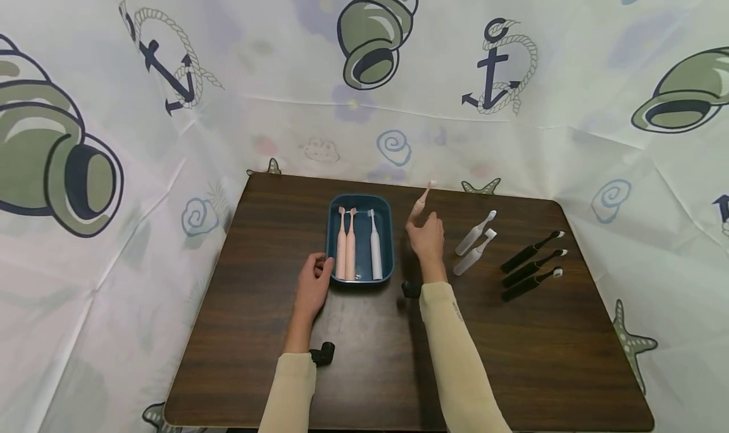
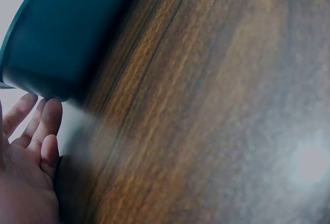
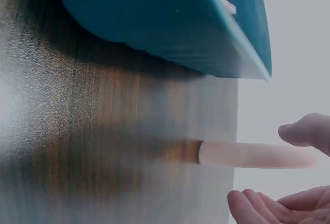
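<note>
No readable text, labels, brands or numbers on anything in view.

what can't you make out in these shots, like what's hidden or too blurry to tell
- Pink toothbrush in the right hand: the head view shows it too small to read the grip; in the right wrist view it is blurred and the frame edge cuts off the hand.
- Left hand at the blue tray: the left wrist view is blurred, so contact with its corner is unclear.
- Tray contents: hidden by the tray wall in the left wrist view.

3 pink toothbrushes [image 1: 345, 243]; 3 white [image 1: 474, 233]; 3 black [image 1: 532, 252]; 1 tray [image 1: 389, 230].
</note>
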`<state>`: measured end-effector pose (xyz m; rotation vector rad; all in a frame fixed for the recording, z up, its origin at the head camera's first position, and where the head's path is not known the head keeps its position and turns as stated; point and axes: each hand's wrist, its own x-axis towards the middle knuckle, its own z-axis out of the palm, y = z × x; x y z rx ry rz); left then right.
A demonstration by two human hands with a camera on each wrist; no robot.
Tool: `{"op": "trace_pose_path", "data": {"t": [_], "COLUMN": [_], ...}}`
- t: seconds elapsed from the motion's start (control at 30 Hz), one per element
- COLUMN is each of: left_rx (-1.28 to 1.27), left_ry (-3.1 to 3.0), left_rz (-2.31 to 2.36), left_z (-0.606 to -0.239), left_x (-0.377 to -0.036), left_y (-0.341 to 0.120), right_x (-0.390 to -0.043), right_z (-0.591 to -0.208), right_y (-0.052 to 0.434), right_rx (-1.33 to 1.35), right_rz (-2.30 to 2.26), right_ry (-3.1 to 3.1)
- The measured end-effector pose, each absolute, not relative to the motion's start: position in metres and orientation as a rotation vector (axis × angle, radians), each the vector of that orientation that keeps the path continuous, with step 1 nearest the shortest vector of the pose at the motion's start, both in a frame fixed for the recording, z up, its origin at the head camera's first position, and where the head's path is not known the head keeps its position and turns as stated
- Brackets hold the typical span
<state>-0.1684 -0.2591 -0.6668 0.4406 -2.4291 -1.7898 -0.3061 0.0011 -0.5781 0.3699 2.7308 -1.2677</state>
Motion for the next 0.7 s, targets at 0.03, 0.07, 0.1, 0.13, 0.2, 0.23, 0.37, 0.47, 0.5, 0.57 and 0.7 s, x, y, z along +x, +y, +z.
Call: {"op": "trace_pose_path", "data": {"t": [0.03, 0.07, 0.1, 0.13, 0.2, 0.23, 0.37, 0.47, 0.5, 0.57, 0.7], "left_rx": [0.445, 0.449, 0.451, 0.456, 0.458, 0.459, 0.461, 0.466, 0.470, 0.469, 0.472], "left_ry": [-2.428, -2.428, -2.429, -2.434, -2.437, -2.440, -2.448, -2.459, -2.460, -2.468, -2.467], "left_rz": [-1.792, -1.793, -1.790, -1.787, -1.790, -1.789, -1.781, -1.764, -1.764, -1.752, -1.747], "left_z": [-0.666, -0.666, -0.666, -0.666, -0.665, -0.664, -0.663, -0.662, -0.662, -0.662, -0.661], "left_x": [-0.168, -0.168, -0.167, -0.167, -0.167, -0.166, -0.165, -0.165, -0.165, -0.165, -0.164], "left_y": [-0.259, -0.259, -0.259, -0.259, -0.259, -0.258, -0.258, -0.257, -0.257, -0.257, -0.257], "right_x": [-0.304, -0.301, -0.299, -0.297, -0.293, -0.291, -0.285, -0.279, -0.277, -0.274, -0.268], "right_z": [-0.576, -0.574, -0.572, -0.571, -0.567, -0.565, -0.556, -0.549, -0.547, -0.544, -0.542], "right_y": [0.001, 0.001, 0.001, 0.001, 0.001, 0.001, 0.001, -0.001, -0.002, -0.006, -0.016], "right_rx": [0.368, 0.368, 0.372, 0.380, 0.398, 0.405, 0.425, 0.432, 0.430, 0.414, 0.371], "right_rz": [-1.258, -1.253, -1.254, -1.255, -1.264, -1.273, -1.294, -1.315, -1.326, -1.343, -1.363], "right_ry": [2.722, 2.719, 2.717, 2.724, 2.740, 2.754, 2.800, 2.802, 2.798, 2.797, 2.797]}}
